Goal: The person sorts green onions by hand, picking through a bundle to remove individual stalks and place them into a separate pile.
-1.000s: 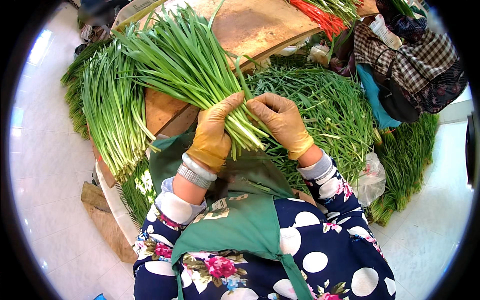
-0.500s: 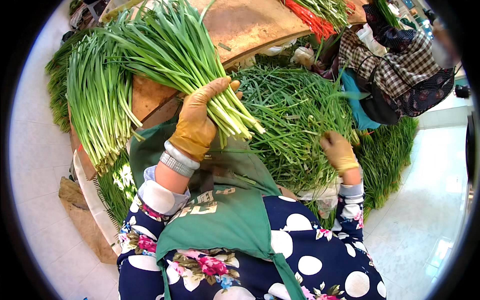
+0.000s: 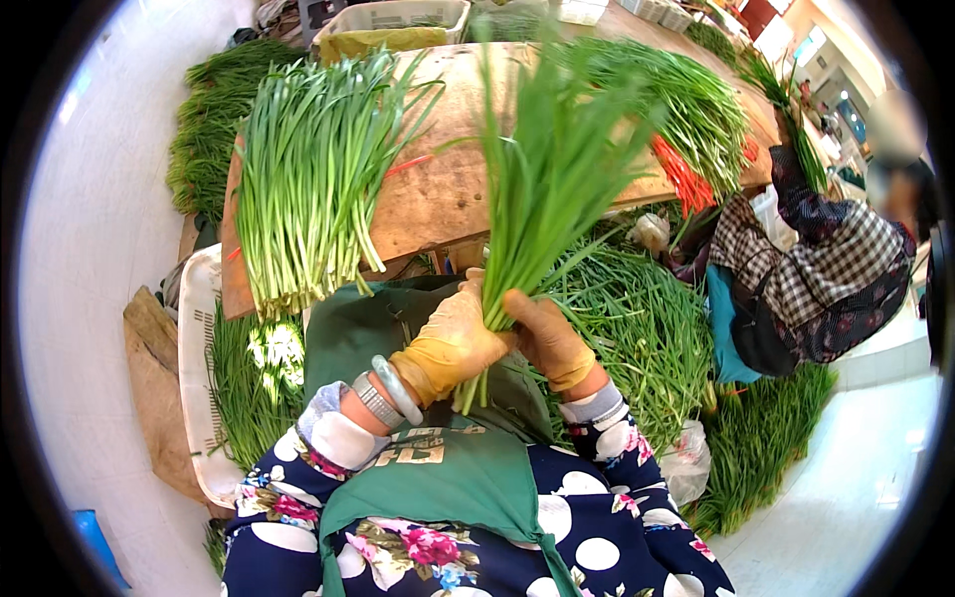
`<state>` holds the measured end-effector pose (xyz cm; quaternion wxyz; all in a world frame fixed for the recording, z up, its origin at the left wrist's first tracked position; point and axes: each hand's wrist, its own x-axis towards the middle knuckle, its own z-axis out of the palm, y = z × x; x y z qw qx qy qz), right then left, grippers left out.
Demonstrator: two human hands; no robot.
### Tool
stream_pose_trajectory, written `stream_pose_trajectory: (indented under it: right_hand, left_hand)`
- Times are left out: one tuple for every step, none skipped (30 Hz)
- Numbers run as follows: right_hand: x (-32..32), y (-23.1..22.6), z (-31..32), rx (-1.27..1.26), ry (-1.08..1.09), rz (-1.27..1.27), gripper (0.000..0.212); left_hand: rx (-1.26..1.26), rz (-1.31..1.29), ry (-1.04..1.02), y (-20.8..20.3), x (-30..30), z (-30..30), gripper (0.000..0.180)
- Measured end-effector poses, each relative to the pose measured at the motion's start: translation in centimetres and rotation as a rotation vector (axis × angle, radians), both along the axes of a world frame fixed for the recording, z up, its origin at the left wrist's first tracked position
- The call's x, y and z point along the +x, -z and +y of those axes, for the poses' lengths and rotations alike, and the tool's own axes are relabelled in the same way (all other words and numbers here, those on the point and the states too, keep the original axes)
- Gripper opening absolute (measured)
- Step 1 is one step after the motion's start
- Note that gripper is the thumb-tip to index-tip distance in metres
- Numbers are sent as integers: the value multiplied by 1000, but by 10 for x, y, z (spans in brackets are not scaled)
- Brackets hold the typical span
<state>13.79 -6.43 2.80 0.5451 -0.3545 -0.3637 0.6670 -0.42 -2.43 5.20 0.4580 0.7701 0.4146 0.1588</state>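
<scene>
My left hand [image 3: 453, 340], in a yellow glove, is closed round the lower stems of a bunch of garlic chives [image 3: 532, 199]. Close beside it, my right hand [image 3: 549, 343], also gloved, grips the same bunch from the other side with its thumb across the stems. The bunch stands nearly upright in front of my green apron [image 3: 438, 478], its leafy tops smeared by motion. Beyond it, a row of chives [image 3: 313, 189] lies on the left end of the wooden board [image 3: 428, 209]. A red tie [image 3: 410, 164] lies next to that row.
More chives [image 3: 676, 99] and red ties [image 3: 681, 177] lie on the board's right side. Loose leaves [image 3: 637, 318] are heaped below it. A white crate [image 3: 197, 358] stands at left, a clear plastic bag [image 3: 686, 463] at right. A person in checked cloth [image 3: 796, 264] sits at far right.
My right hand has come from the loose heap to the bunch and now grips it with the left. The bunch has swung from leaning left to nearly upright. The view has shifted.
</scene>
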Motion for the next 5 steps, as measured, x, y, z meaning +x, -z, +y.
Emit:
stream_pose_trajectory:
  right_hand:
    - [-2, 1, 3, 23, -31, 144, 60]
    - [-2, 2, 6, 44, -58, 289, 60]
    - [-2, 3, 13, 51, -62, 436, 61]
    - [-2, -8, 16, 97, -3, 497, 66]
    - [-3, -10, 18, 95, -16, 489, 66]
  left_hand:
    - [113, 75, 132, 1, -2, 2, 55]
    - [227, 151, 266, 1, -4, 2, 56]
    - [41, 60, 190, -2, -10, -3, 57]
    - [-144, -33, 118, -5, -15, -10, 59]
    - [-195, 115, 152, 1, -14, -11, 63]
